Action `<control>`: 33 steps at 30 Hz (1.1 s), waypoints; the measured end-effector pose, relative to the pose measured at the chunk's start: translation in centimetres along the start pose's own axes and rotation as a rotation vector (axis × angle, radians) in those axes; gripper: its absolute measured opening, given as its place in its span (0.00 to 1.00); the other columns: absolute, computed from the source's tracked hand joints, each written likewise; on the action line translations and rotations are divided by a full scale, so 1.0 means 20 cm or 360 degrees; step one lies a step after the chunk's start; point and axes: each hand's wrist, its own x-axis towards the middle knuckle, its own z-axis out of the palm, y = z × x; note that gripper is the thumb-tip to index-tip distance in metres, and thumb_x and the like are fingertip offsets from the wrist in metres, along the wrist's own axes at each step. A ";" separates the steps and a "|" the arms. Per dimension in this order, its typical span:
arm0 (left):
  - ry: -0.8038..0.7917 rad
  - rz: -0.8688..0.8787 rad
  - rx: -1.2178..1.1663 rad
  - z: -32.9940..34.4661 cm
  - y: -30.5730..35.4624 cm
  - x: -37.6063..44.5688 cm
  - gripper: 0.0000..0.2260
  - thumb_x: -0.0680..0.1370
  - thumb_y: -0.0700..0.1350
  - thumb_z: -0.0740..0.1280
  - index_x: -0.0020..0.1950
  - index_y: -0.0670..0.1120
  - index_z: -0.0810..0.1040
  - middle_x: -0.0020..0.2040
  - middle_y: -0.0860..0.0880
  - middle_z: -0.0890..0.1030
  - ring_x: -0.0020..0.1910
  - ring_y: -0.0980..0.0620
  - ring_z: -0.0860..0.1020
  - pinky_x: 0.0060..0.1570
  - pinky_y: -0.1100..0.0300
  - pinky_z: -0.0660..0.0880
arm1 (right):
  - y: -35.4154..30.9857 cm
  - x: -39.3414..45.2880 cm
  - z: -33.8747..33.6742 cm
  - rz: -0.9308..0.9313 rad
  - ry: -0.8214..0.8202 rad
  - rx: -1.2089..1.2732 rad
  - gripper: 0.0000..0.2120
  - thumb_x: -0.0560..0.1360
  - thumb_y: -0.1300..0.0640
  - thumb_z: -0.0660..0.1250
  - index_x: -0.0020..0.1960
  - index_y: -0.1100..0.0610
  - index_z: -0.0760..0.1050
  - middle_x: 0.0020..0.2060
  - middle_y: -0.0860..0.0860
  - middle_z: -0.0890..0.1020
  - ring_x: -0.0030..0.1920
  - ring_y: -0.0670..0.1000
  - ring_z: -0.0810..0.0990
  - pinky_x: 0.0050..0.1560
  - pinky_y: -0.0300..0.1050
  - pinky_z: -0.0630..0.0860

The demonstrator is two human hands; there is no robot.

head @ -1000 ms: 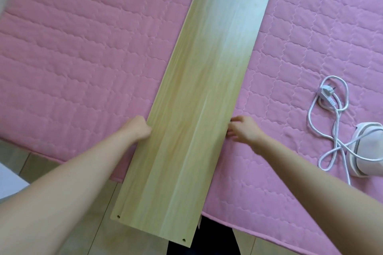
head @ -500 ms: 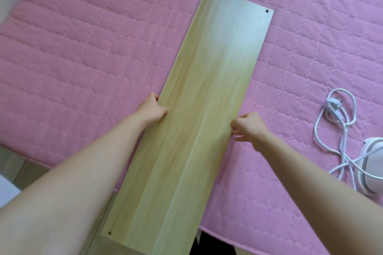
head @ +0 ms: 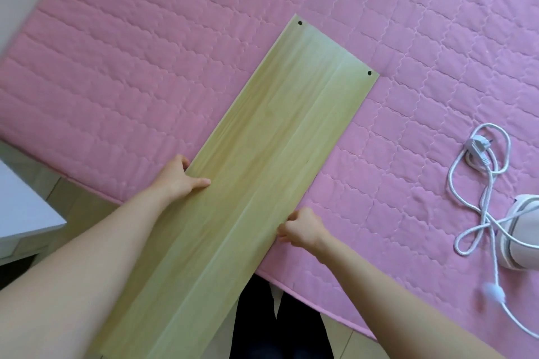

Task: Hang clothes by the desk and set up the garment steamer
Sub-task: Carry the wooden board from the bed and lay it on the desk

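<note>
A long pale wooden board [head: 280,137] with small dark holes at its far corners lies slanted across the pink quilted bed [head: 145,73], its near end past the bed's edge. My left hand [head: 180,179] grips the board's left long edge, thumb on top. My right hand [head: 303,229] pinches the right long edge. A white garment steamer [head: 522,233] lies on the quilt at the far right, with its white cord [head: 478,189] and plug [head: 477,148] looped beside it.
A white piece of furniture [head: 23,207] stands at the left beside the bed. Light floor tiles [head: 75,207] show below the bed's edge. My dark-trousered legs [head: 277,326] are under the board's near end.
Both hands have taken hold of the board's long edges and pulled it toward me, turning its far end to the right. The steamer has not moved on the quilt.
</note>
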 end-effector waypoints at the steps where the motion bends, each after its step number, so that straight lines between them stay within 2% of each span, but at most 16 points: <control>1: 0.0019 -0.0009 -0.0049 0.00 -0.01 -0.03 0.27 0.65 0.49 0.79 0.55 0.45 0.68 0.53 0.44 0.75 0.53 0.43 0.76 0.55 0.51 0.72 | 0.00 -0.01 0.01 -0.0045 -0.0029 -0.0159 0.05 0.67 0.63 0.62 0.36 0.61 0.76 0.32 0.54 0.80 0.34 0.53 0.79 0.34 0.43 0.74; 3: 0.0082 -0.0001 -0.0143 -0.01 -0.02 -0.09 0.25 0.64 0.46 0.80 0.52 0.46 0.68 0.50 0.44 0.75 0.51 0.43 0.76 0.52 0.52 0.73 | -0.03 -0.05 0.00 -0.0148 -0.0064 -0.0487 0.07 0.70 0.62 0.59 0.43 0.62 0.75 0.38 0.56 0.78 0.40 0.57 0.76 0.36 0.43 0.70; 6: 0.0214 0.0065 -0.0190 -0.03 0.00 -0.22 0.23 0.64 0.46 0.80 0.50 0.47 0.70 0.46 0.46 0.76 0.47 0.44 0.76 0.50 0.53 0.73 | -0.11 -0.11 -0.05 -0.0312 0.0010 -0.0827 0.17 0.73 0.61 0.58 0.60 0.64 0.71 0.53 0.60 0.79 0.55 0.61 0.78 0.53 0.52 0.77; 8: 0.0293 0.0106 -0.0204 -0.03 0.04 -0.32 0.21 0.65 0.45 0.79 0.51 0.47 0.72 0.47 0.47 0.76 0.47 0.46 0.75 0.50 0.54 0.73 | -0.19 -0.17 -0.10 -0.0507 0.0086 -0.1009 0.19 0.73 0.63 0.58 0.64 0.64 0.69 0.56 0.60 0.78 0.57 0.61 0.77 0.55 0.56 0.76; 12: 0.0426 0.0154 -0.0170 -0.01 0.08 -0.52 0.18 0.68 0.43 0.76 0.56 0.44 0.79 0.54 0.41 0.78 0.54 0.42 0.77 0.56 0.55 0.71 | -0.35 -0.32 -0.18 -0.0920 0.0278 -0.1242 0.22 0.76 0.65 0.57 0.70 0.61 0.64 0.61 0.59 0.73 0.59 0.62 0.74 0.55 0.55 0.75; 15: 0.0490 0.0221 -0.0228 0.01 0.10 -0.67 0.15 0.72 0.40 0.73 0.58 0.44 0.78 0.54 0.42 0.75 0.53 0.41 0.76 0.57 0.54 0.71 | -0.43 -0.41 -0.20 -0.1299 0.0508 -0.1302 0.28 0.74 0.69 0.58 0.73 0.58 0.60 0.70 0.57 0.65 0.67 0.61 0.67 0.60 0.55 0.73; 17: 0.0537 0.0269 -0.0264 0.04 0.13 -0.77 0.13 0.74 0.39 0.70 0.57 0.44 0.77 0.55 0.44 0.73 0.51 0.42 0.76 0.55 0.51 0.73 | -0.48 -0.46 -0.20 -0.1521 0.0643 -0.1423 0.31 0.72 0.71 0.59 0.74 0.59 0.60 0.71 0.59 0.64 0.69 0.63 0.64 0.65 0.56 0.70; 20: 0.0657 0.0351 -0.0127 0.11 0.16 -0.89 0.13 0.74 0.36 0.66 0.58 0.45 0.74 0.56 0.46 0.70 0.48 0.42 0.76 0.45 0.51 0.72 | -0.51 -0.50 -0.20 -0.1760 0.0760 -0.1685 0.31 0.71 0.69 0.63 0.73 0.59 0.63 0.70 0.61 0.67 0.71 0.67 0.62 0.68 0.60 0.64; 23: 0.0714 0.0452 -0.0047 0.19 0.16 -0.97 0.14 0.75 0.36 0.64 0.60 0.46 0.71 0.58 0.47 0.70 0.50 0.42 0.75 0.41 0.52 0.68 | -0.47 -0.48 -0.20 -0.1962 0.0770 -0.1959 0.27 0.70 0.66 0.68 0.69 0.60 0.70 0.65 0.61 0.73 0.70 0.68 0.65 0.69 0.63 0.63; 26: 0.0696 0.0496 -0.0014 0.24 0.15 -1.05 0.14 0.79 0.39 0.62 0.64 0.48 0.69 0.58 0.47 0.73 0.51 0.41 0.75 0.42 0.53 0.64 | -0.43 -0.48 -0.21 -0.2058 0.0837 -0.2107 0.18 0.69 0.65 0.70 0.58 0.61 0.74 0.56 0.58 0.79 0.68 0.65 0.69 0.68 0.67 0.63; 28: 0.0666 0.0536 0.0005 0.28 0.15 -1.10 0.15 0.80 0.40 0.59 0.66 0.50 0.66 0.58 0.47 0.76 0.51 0.40 0.77 0.42 0.53 0.65 | -0.41 -0.49 -0.22 -0.2087 0.0879 -0.2188 0.11 0.70 0.65 0.69 0.51 0.60 0.74 0.46 0.55 0.80 0.66 0.62 0.72 0.67 0.71 0.60; 30: 0.0632 0.0595 -0.0002 0.31 0.15 -1.14 0.17 0.79 0.39 0.58 0.67 0.51 0.65 0.57 0.48 0.78 0.50 0.40 0.78 0.42 0.52 0.67 | -0.40 -0.50 -0.23 -0.2111 0.0848 -0.2314 0.08 0.70 0.66 0.68 0.48 0.59 0.74 0.39 0.53 0.78 0.61 0.61 0.76 0.66 0.74 0.59; 32: 0.0617 0.0617 -0.0043 0.32 0.16 -1.18 0.17 0.79 0.37 0.58 0.66 0.50 0.66 0.54 0.48 0.79 0.49 0.39 0.78 0.40 0.53 0.66 | -0.39 -0.52 -0.25 -0.2113 0.0787 -0.2411 0.09 0.69 0.67 0.67 0.47 0.58 0.75 0.35 0.52 0.76 0.49 0.59 0.79 0.64 0.73 0.62; 33: 0.0613 0.0620 -0.0052 0.31 0.16 -1.20 0.17 0.78 0.36 0.58 0.65 0.50 0.67 0.52 0.47 0.80 0.48 0.38 0.78 0.39 0.54 0.65 | -0.40 -0.54 -0.26 -0.2108 0.0787 -0.2451 0.09 0.69 0.67 0.67 0.46 0.57 0.75 0.33 0.51 0.74 0.42 0.59 0.78 0.63 0.72 0.64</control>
